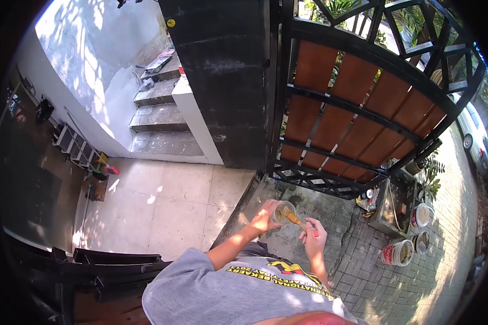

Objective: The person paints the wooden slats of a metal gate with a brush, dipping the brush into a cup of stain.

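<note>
My left hand [263,215] is wrapped round the side of a clear plastic cup [289,206], tilted with its mouth toward my right hand. Yellowish-brown stuff coats part of its inside. My right hand [314,236] grips the handle of a paintbrush [293,217], whose yellowish-brown head points into the cup. Both hands are in front of my grey shirt, above the concrete strip by the gate.
A black metal gate with brown panels [336,116] stands ahead. Paint buckets [397,253] and a planter box [387,214] sit on the pavers at right. Steps [160,116] rise at the back left, and a ladder [78,146] leans by the wall.
</note>
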### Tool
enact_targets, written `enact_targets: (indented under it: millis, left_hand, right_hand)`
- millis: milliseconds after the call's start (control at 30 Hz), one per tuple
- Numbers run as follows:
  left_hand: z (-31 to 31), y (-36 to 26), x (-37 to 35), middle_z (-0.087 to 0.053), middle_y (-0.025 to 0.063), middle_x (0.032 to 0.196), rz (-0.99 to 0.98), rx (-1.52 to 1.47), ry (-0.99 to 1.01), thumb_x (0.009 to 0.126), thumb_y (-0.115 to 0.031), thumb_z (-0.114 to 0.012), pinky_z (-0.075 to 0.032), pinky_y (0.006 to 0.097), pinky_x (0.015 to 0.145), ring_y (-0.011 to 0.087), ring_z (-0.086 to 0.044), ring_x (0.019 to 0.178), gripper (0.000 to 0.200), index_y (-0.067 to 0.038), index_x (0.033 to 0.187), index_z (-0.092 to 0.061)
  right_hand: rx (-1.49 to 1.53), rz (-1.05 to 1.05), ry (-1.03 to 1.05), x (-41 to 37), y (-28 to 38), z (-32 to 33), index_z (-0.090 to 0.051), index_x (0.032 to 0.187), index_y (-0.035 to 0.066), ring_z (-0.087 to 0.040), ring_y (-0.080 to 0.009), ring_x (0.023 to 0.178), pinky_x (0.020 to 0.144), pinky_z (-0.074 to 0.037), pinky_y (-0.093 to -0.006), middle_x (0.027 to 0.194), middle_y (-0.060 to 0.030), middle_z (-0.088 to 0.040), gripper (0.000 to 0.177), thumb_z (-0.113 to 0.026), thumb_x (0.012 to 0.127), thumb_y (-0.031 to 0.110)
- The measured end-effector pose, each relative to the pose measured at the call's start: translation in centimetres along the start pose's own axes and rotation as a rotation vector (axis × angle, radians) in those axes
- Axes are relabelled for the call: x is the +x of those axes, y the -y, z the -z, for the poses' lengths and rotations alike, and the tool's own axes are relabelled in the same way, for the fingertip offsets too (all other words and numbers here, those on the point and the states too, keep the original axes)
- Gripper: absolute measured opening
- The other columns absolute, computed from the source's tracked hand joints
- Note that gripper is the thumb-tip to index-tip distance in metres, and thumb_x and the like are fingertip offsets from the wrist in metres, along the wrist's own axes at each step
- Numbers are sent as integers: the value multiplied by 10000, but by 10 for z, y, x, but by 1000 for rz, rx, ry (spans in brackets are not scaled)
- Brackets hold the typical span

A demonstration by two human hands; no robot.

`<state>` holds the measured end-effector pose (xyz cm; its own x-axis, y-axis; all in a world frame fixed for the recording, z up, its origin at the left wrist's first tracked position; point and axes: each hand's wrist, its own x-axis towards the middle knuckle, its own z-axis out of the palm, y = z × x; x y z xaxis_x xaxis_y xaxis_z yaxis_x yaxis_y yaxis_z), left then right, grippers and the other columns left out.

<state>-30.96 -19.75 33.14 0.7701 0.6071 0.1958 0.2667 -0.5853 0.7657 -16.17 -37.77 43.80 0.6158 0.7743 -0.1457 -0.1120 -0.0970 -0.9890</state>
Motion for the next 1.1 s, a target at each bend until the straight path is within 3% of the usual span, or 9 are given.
enact_targets:
  millis: [100,333,500,600,800,1100]
  left_hand:
    - [3,-30,-18,-554,180,1369,-15,-25,61,658,-185,-929,-448,450,1127,394,-516,1317,897,-48,1439,-511]
    - [-39,-34,-59,-561,196,1327,-188,-120,66,638,-218,-930,-464,452,1084,410,-538,1257,877,-10,1397,-543]
    - [-55,-42,-55,-576,211,1264,-297,-94,98,621,-220,-916,-482,466,1032,423,-564,1190,871,21,1371,-545]
    - [-62,-45,-57,-576,200,1289,-271,-105,113,621,-194,-926,-474,458,1056,412,-561,1221,907,-3,1414,-531]
    - [-60,-54,-75,-575,210,1215,-279,-106,87,613,-209,-903,-491,476,987,426,-570,1148,822,21,1322,-559]
    - [-57,-63,-67,-584,184,1273,-312,-84,101,598,-177,-923,-485,458,1047,398,-572,1212,874,-13,1377,-563]
  right_hand:
    - [39,-16,-60,-19,-21,4,-659,1195,-19,-544,-65,496,441,-377,-212,643,-39,-624,271,-559,1088,210]
    - [98,-14,-150,-79,-35,22,-659,1171,-15,-564,-78,493,437,-374,-215,647,-20,-607,243,-553,1088,187]
    - [128,-57,-329,-121,-30,26,-674,1124,-25,-566,-92,476,407,-383,-211,641,-31,-605,247,-534,1070,171]
    - [180,-5,-375,-133,-37,29,-670,1120,-38,-566,-93,477,411,-387,-209,641,-30,-600,258,-534,1069,176]
    - [173,20,-451,-145,-25,32,-670,1120,-28,-550,-83,477,410,-353,-211,633,-19,-582,244,-549,1075,179]
    - [190,85,-471,-155,-27,36,-667,1115,-36,-540,-75,473,404,-337,-200,632,-31,-591,252,-553,1086,187]
